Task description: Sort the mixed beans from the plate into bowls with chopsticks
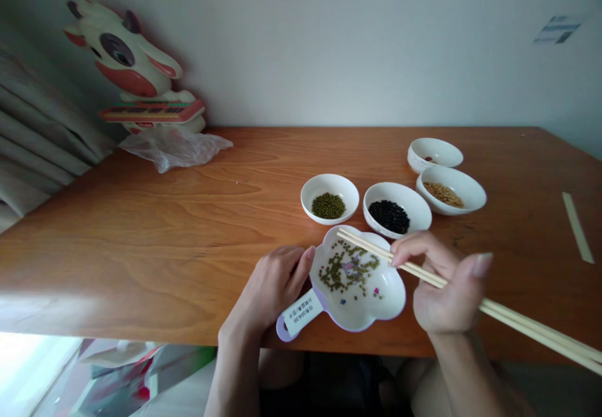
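My right hand (444,282) is closed around a pair of long wooden chopsticks (522,328). Their tips lie over the far rim of a white, flower-shaped dish (392,291) with a lilac edge and a labelled handle. Scattered mung beans (332,276) cover part of the dish's printed bottom, mostly toward its left side. My left hand (279,279) grips the dish's left edge beside the handle, its thumb at the rim and the other fingers curled. Behind the dish stand a white bowl of mung beans (328,205) and a white bowl of black beans (389,216).
At the back right are a bowl of tan beans (443,195) and a bowl with a little something red (435,147). A cow-shaped toy keyboard (150,113) and a crumpled plastic bag (176,148) occupy the back left. A pale strip (577,227) lies at the right.
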A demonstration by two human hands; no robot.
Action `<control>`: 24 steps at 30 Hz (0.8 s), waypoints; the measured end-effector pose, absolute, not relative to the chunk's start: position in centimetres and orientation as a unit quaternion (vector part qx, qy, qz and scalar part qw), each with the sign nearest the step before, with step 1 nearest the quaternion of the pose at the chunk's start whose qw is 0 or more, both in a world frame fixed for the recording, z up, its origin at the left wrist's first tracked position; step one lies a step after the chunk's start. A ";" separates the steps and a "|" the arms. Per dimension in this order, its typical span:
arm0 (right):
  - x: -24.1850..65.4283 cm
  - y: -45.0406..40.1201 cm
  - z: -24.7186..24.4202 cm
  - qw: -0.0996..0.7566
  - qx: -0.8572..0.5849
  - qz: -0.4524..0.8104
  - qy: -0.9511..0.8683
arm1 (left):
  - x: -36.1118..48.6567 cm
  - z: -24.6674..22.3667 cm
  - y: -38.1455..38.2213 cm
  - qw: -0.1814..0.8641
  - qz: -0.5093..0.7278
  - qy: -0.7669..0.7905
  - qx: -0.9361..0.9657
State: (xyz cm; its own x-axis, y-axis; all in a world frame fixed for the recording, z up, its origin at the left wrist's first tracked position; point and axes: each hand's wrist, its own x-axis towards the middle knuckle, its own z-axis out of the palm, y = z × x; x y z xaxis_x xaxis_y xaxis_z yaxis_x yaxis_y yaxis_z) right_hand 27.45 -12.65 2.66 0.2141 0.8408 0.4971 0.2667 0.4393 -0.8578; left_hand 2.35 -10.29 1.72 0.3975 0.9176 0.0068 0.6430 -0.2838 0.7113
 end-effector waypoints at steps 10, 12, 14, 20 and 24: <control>27.7 -14.4 0.2 0.503 -0.527 0.307 -0.612 | 2.4 1.7 -10.2 0.316 0.211 0.508 0.773; 27.4 -14.3 0.2 0.504 -0.533 0.310 -0.605 | 2.4 1.7 -10.2 0.315 0.209 0.510 0.773; 27.2 -14.2 0.3 0.505 -0.535 0.308 -0.603 | 2.4 1.6 -10.2 0.315 0.210 0.510 0.772; 26.8 -13.9 0.6 0.517 -0.535 0.301 -0.596 | 2.3 1.6 -10.2 0.317 0.214 0.503 0.775; 27.0 -14.1 0.4 0.531 -0.538 0.285 -0.589 | 2.3 1.6 -10.3 0.319 0.217 0.502 0.774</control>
